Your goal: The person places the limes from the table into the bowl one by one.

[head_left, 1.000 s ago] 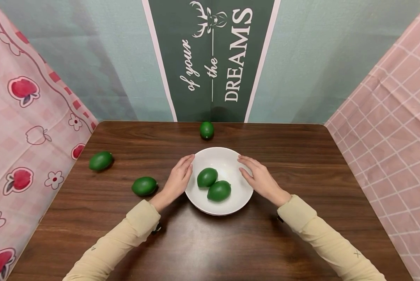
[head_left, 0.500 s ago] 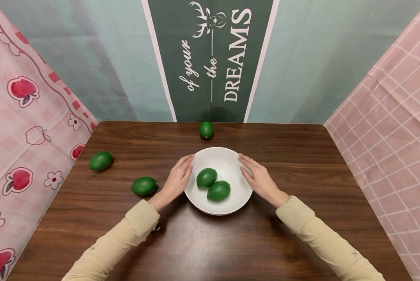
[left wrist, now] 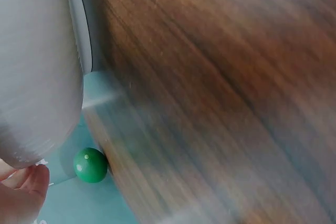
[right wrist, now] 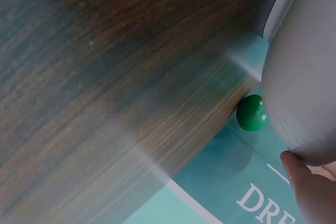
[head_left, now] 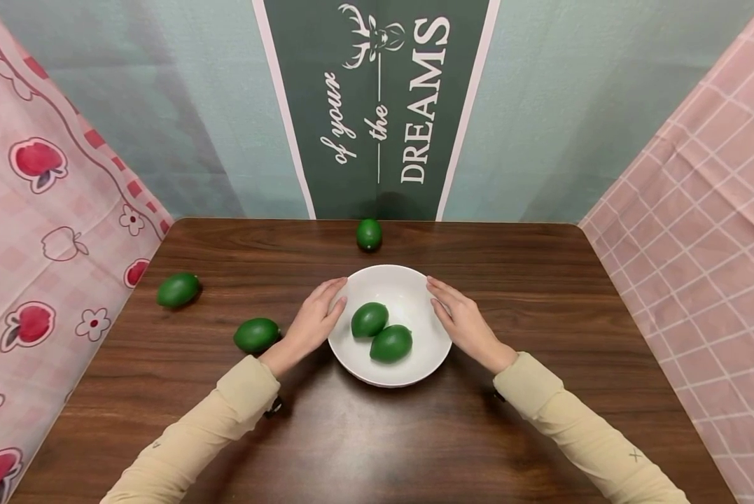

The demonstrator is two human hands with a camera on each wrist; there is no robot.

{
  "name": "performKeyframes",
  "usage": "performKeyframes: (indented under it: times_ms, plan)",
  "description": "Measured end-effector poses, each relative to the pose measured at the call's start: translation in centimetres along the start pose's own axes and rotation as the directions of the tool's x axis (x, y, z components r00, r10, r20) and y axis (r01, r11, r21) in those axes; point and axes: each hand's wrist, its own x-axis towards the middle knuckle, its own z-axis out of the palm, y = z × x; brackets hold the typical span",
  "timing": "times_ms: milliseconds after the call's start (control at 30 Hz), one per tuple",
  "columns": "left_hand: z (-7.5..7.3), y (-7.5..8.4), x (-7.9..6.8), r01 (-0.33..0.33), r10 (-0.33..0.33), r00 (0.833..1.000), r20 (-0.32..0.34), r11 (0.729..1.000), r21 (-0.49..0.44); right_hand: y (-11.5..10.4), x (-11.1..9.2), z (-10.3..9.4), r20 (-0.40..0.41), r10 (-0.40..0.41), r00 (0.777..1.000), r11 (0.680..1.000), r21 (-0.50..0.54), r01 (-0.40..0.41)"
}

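A white bowl [head_left: 402, 290] stands at the middle of the wooden table, holding two limes, a rear lime [head_left: 369, 320] and a front lime [head_left: 391, 344] that look to be touching. My left hand [head_left: 306, 320] grips the bowl's left rim, thumb over the inner edge and fingers along the outside. Opposite it, my right hand [head_left: 468, 322] holds the right rim in the same way. Both wrist views show the bowl's outer side close up, with fingertips at its rim. Most of the fingers' undersides are hidden.
On the table [head_left: 540, 280] lie three more limes: a back lime [head_left: 369, 234] behind the bowl, a far-left lime [head_left: 178, 290], and a near-left lime [head_left: 257, 334] beside my left wrist. A teal cloth [head_left: 225, 126] hangs behind; pink cloths hang at both sides.
My left forearm has shifted slightly outward to the left. Both hands keep their places at the rim, and the bowl and limes stay put apart from a small shift of the view.
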Motion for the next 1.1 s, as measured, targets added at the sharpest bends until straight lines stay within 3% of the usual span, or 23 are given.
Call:
performKeyframes:
  times_ms: [567,767,1100]
  plan:
    - [-2.8,-0.9,0.1,-0.052,0.048,0.998,0.032,0.991,0.120,0.0,0.0,0.1,-0.006,0.002,1.000,1.000,-0.009,-0.002]
    - [-3.7,-1.3,0.1,-0.081,0.069,0.995,0.067,0.979,0.187,0.0,0.0,0.1,-0.008,0.008,1.000,1.000,-0.009,-0.008]
    - [-5.0,-1.9,-0.3,-0.079,0.033,0.987,0.157,0.951,0.298,0.0,0.0,0.1,-0.014,0.007,1.000,1.000,-0.003,-0.007]
